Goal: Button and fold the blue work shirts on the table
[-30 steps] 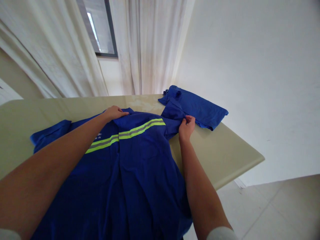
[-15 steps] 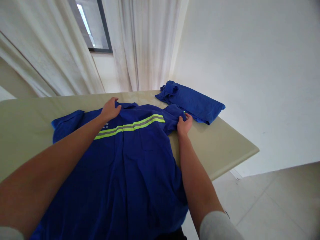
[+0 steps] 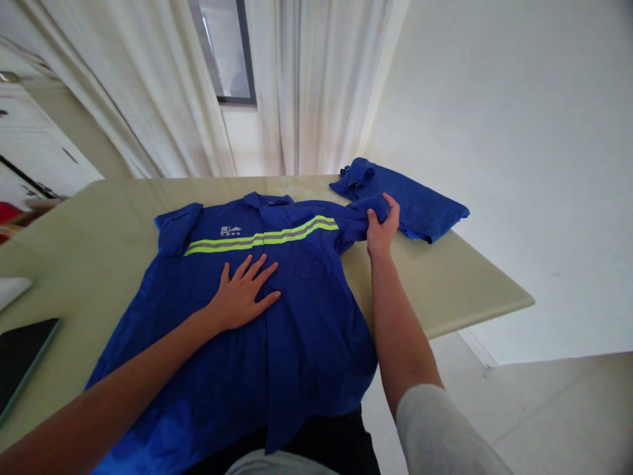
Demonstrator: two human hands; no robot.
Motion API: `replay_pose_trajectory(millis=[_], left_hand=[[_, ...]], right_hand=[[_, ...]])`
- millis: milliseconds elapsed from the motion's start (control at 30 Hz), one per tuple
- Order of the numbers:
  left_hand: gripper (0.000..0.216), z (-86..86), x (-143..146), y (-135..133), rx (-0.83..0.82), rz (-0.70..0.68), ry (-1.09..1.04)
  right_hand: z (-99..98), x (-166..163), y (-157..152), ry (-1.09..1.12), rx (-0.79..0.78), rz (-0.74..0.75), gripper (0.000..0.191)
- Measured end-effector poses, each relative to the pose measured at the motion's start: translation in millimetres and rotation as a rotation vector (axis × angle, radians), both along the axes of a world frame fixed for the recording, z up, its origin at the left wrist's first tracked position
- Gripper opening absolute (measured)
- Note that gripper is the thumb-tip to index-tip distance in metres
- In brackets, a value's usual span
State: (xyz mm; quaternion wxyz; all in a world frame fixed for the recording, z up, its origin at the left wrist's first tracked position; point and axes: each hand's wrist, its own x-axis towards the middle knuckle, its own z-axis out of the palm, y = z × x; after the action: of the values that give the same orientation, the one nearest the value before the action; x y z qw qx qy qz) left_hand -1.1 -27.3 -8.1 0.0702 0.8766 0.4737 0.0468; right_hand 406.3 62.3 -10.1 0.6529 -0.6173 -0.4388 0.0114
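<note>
A blue work shirt (image 3: pixel 316 323) lies spread front up on the table, collar at the far side. A yellow and grey reflective stripe crosses its chest, and a white logo sits above the stripe on the left. My left hand (image 3: pixel 242 297) rests flat on the shirt's middle just below the stripe, fingers spread. At the sleeve on the right, my right hand (image 3: pixel 382 227) grips the cuff end between thumb and fingers. The other sleeve (image 3: pixel 178 227) is folded in over the shirt's left side. The shirt's lower hem hangs at the near edge by my body.
Another folded blue garment (image 3: pixel 410 198) lies at the table's back right, close to my right hand. A dark tablet or phone (image 3: pixel 24 356) and a white object (image 3: pixel 12 290) are on the left. The pale table (image 3: pixel 459 284) ends in a corner at right, near the wall.
My left hand has left the collar area and come down flat onto the shirt's chest. My right hand stays at the sleeve end. The view has shifted left, bringing the dark device into sight.
</note>
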Motion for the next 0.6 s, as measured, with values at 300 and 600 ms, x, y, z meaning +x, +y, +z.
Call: replay_pose_trajectory(millis=[300, 600], left_hand=[[0.062, 12.0, -10, 84, 0.083, 0.086, -0.097], [0.066, 19.3, -11, -56, -0.051, -0.238, -0.153]], right_hand=[[17.1, -17, -20, -0.006, -0.053, -0.301, 0.06], [30.5, -106, -208, -0.575, -0.46, 0.493, 0.05]])
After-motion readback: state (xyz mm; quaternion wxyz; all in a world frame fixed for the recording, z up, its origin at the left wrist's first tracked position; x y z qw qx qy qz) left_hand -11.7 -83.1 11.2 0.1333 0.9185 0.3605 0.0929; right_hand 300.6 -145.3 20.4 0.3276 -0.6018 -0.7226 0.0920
